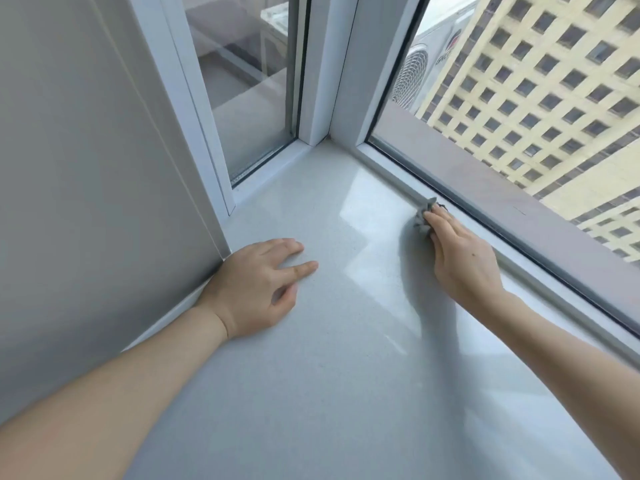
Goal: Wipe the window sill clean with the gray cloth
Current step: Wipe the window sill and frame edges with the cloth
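The window sill (329, 358) is a wide, pale grey, glossy slab that runs into a corner between two windows. My right hand (460, 258) holds a bunched gray cloth (423, 216), pressed against the sill where it meets the lower frame of the right window. Only a small crumpled part of the cloth shows past my fingertips. My left hand (256, 289) lies flat on the sill, fingers spread, beside the foot of the grey wall panel, and holds nothing.
A grey wall panel (86, 185) stands on the left. White window frames (322, 81) meet in the far corner. The right window frame (519, 271) edges the sill. An air-conditioner unit (426, 64) and a yellow building (554, 98) lie outside the glass.
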`<action>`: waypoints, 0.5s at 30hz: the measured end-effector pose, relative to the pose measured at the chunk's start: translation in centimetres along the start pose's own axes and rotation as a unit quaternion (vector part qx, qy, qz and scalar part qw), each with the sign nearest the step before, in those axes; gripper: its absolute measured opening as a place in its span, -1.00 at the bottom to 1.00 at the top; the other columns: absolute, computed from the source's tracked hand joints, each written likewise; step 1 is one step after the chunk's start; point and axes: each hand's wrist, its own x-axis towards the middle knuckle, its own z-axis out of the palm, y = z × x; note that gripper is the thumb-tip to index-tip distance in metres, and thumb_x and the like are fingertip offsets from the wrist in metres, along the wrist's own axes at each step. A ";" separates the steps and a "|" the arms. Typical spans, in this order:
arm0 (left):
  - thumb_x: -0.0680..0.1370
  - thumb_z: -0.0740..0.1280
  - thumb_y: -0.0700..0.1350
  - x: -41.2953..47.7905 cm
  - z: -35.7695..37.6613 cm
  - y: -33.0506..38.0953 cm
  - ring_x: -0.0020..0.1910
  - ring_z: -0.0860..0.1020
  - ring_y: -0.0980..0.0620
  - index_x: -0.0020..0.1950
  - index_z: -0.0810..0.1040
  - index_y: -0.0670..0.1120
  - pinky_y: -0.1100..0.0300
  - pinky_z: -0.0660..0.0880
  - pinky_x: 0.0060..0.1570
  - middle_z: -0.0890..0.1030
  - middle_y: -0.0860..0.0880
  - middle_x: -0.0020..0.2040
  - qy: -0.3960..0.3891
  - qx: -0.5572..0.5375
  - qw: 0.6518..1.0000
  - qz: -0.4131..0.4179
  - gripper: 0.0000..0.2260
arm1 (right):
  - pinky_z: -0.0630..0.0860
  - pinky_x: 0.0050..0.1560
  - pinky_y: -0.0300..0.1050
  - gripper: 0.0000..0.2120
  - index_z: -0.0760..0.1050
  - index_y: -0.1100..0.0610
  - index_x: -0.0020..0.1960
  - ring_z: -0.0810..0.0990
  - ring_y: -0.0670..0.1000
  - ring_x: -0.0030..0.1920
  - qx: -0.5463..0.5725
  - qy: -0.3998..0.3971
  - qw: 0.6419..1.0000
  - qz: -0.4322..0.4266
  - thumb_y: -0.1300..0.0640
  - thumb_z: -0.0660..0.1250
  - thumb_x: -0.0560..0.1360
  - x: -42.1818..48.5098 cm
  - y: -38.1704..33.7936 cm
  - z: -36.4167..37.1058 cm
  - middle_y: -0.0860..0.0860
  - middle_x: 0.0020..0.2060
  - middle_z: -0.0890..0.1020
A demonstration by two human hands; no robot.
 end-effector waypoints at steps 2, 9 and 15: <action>0.46 0.17 -0.10 0.0 -0.1 0.0 0.12 0.56 -0.11 0.15 0.59 0.01 0.08 0.51 0.05 0.59 -0.12 0.14 -0.001 0.004 1.000 0.002 -0.67 | 0.58 -0.04 0.05 -0.63 0.48 0.29 0.23 0.48 0.19 0.30 -0.002 0.042 0.997 -0.059 0.44 0.22 0.44 3.0 -2.1 0.4 0.19 0.29 0.51; 0.47 0.15 -0.08 0.0 0.0 0.0 0.13 0.55 -0.11 0.16 0.59 0.02 0.09 0.47 0.10 0.59 -0.13 0.15 0.001 0.014 1.000 0.004 -0.67 | 0.10 0.46 -0.05 -0.59 0.25 0.25 0.44 0.19 0.13 0.48 -0.092 -0.061 0.991 -0.073 0.26 0.04 0.60 11.3 -4.3 4.6 0.12 0.47 0.27; 0.49 0.13 -0.08 0.0 -0.3 0.5 0.12 0.55 -0.13 0.18 0.58 -0.01 0.04 0.51 0.06 0.58 -0.15 0.16 -0.018 0.027 0.999 -0.002 -0.66 | 0.27 0.37 -0.03 -0.53 0.12 0.16 0.51 0.13 0.02 0.50 -0.100 -0.092 0.990 -0.028 0.27 0.02 0.60 7.0 -0.8 1.7 0.01 0.51 0.19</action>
